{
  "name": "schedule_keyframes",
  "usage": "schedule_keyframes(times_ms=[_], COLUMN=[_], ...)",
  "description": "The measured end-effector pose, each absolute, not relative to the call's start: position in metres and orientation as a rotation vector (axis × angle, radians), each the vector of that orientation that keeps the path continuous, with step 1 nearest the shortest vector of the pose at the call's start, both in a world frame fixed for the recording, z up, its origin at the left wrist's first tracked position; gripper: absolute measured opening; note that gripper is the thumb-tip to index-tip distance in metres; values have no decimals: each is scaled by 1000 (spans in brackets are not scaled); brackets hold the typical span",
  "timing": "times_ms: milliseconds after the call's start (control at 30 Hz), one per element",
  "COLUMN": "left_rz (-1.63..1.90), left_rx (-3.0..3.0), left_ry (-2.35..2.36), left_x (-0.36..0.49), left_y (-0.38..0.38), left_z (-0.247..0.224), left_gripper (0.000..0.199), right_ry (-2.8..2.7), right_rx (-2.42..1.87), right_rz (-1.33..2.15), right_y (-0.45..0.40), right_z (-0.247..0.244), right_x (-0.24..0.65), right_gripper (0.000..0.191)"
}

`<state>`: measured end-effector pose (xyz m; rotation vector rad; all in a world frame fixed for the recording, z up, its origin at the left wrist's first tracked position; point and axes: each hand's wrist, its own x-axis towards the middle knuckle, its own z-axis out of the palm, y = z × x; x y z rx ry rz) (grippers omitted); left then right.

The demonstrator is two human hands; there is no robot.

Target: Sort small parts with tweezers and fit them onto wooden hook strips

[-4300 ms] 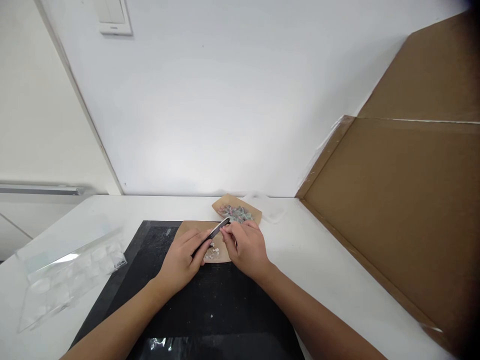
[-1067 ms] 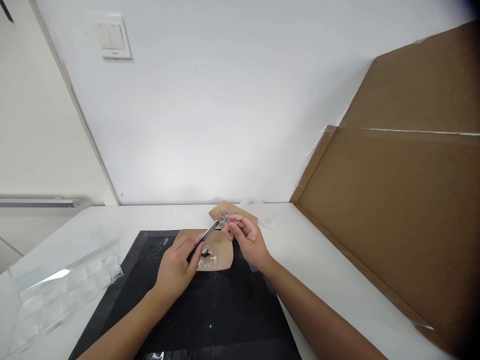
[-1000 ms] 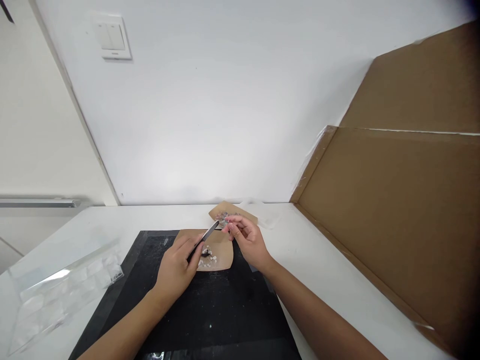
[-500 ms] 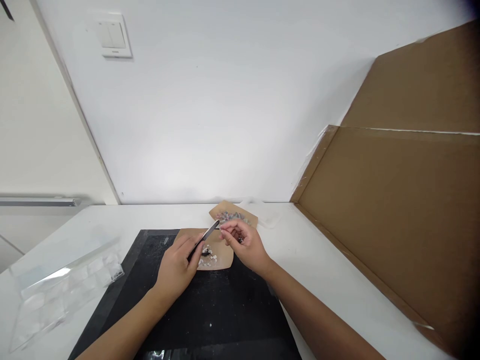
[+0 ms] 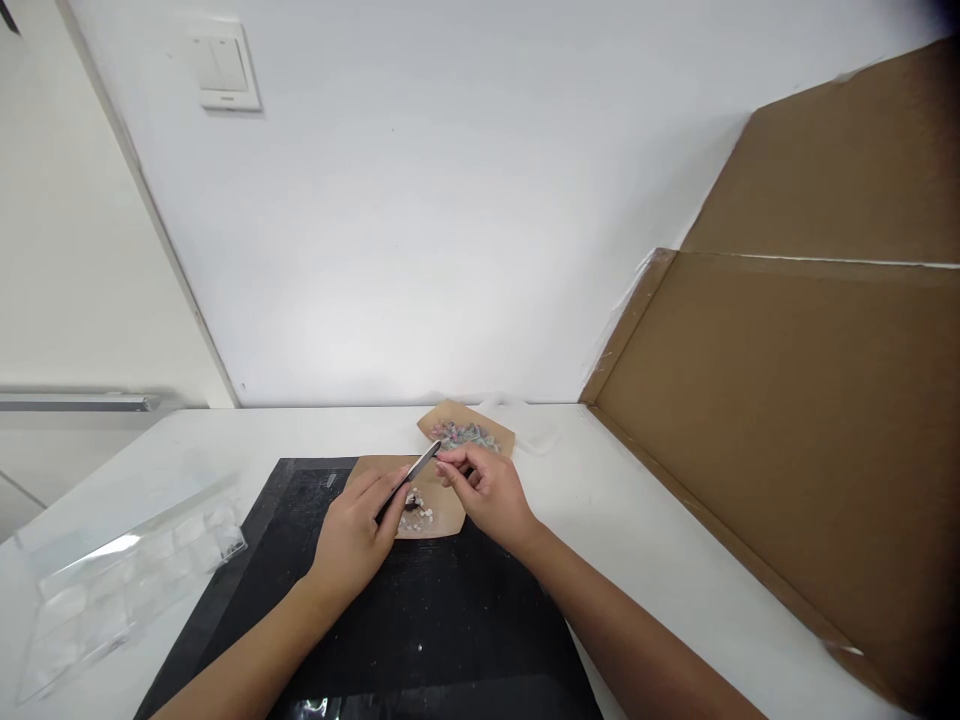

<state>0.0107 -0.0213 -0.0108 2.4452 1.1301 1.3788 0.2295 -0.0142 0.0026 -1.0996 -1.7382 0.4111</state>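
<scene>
My left hand [image 5: 358,515] is wrapped round a slim black tool [image 5: 418,464] with a pale edge, its tip pointing up and to the right. I cannot make out its exact kind. Just right of the tip, my right hand [image 5: 491,495] is closed in a pinch; whatever its fingertips hold is too small to name. Under both hands lies a brown paper piece [image 5: 446,520], partly covered by my left hand. Small white bits [image 5: 424,517] and a dark clump [image 5: 412,504] rest on it.
A black mat [image 5: 420,610] lies on the white table [image 5: 592,520]. Behind my hands, another brown paper [image 5: 448,412] carries colourful small pieces [image 5: 466,434], beside clear plastic [image 5: 525,425]. A clear compartment box [image 5: 127,590] sits left. Cardboard [image 5: 795,400] stands right, near the wall [image 5: 420,220].
My right hand has shifted slightly left, bringing its pinched fingers nearer the tool's tip. My left hand keeps the tool at nearly the same place and angle.
</scene>
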Motion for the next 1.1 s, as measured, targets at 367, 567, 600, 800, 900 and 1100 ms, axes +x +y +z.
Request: schedule_keyframes(times_ms=[367,567,600,800,900,1100], left_rz=[1360,1325,1321,1305,1300,1309], left_rx=[2445,2326,2304,2281,2282,2284], left_ry=[1089,1039,1031,994,988,962], left_x=[12,14,15,15,15,16], left_y=[-22,-28,-28,-28,-27,-28], left_z=[-12,-9,-9,-10,-10,-8], left_gripper=[32,31,31,32,32,32], right_ry=[-1778,-1768,-1766,-1830,-1818,-1750], right_rx=[-1133,-1156,-1164,-1197,-1250,-1231], right_rz=[256,232,228,174,117,102], right_y=[-17,-17,-18,-23,-24,-24], right_z=[-2,-5,-6,-6,-5,-5], right_x=[225,224,223,219,217,216], right_gripper=[13,15,16,15,16,17])
